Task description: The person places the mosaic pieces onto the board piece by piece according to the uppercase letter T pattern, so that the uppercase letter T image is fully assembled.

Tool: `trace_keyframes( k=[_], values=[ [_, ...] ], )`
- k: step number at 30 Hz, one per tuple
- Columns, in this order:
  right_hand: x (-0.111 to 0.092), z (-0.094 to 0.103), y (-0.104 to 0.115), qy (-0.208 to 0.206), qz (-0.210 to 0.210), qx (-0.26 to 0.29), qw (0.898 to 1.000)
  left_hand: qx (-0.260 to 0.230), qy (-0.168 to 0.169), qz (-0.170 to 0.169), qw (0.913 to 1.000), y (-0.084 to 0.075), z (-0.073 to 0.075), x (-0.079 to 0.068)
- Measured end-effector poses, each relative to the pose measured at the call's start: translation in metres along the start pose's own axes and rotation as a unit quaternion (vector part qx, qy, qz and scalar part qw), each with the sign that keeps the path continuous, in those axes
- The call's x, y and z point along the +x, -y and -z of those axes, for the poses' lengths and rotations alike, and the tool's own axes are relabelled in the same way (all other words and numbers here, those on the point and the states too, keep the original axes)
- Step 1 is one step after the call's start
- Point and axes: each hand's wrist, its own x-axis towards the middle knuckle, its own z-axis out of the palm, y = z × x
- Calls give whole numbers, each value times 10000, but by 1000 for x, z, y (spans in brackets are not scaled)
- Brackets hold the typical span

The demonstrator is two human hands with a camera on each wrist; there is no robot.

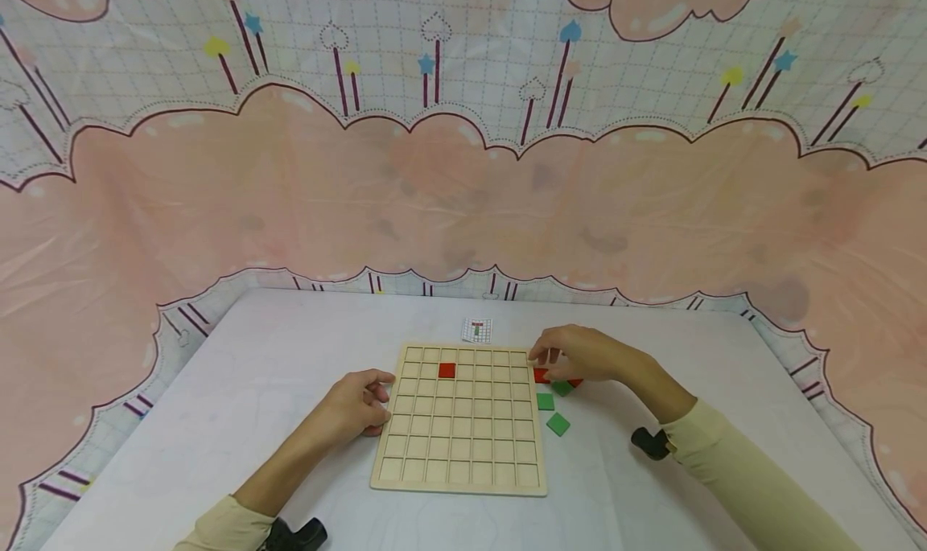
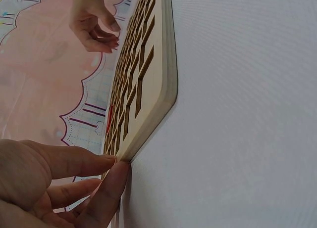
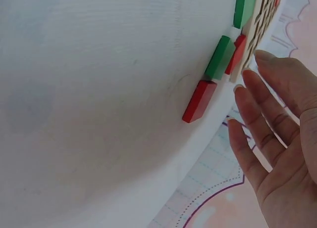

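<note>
A square wooden grid board lies flat on the table, with one red square tile set in a cell near its far side. Thumb and fingertips of my left hand touch the board's left edge. My right hand hovers by the far right corner, fingers relaxed and holding nothing. Beneath and beside it are loose tiles, partly covered in the head view. The right wrist view shows a red tile end to end with a green tile. Another red tile lies against the board.
Two more green tiles, one square to the board and one turned, lie along its right side. A small printed card with a grid pattern sits behind the board. A patterned cloth hangs behind the white table.
</note>
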Motion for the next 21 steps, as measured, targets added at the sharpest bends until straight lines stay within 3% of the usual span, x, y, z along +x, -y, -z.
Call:
trace_keyframes(
  k=[11,21],
  values=[
    [-3,-4,-3,15,-119,56,9999,-25,-15,27,10000,-1,0,-2],
    [-2,-9,-5,-87,-8,-303,9995,15,25,-51,10000,-1,0,0]
  ],
)
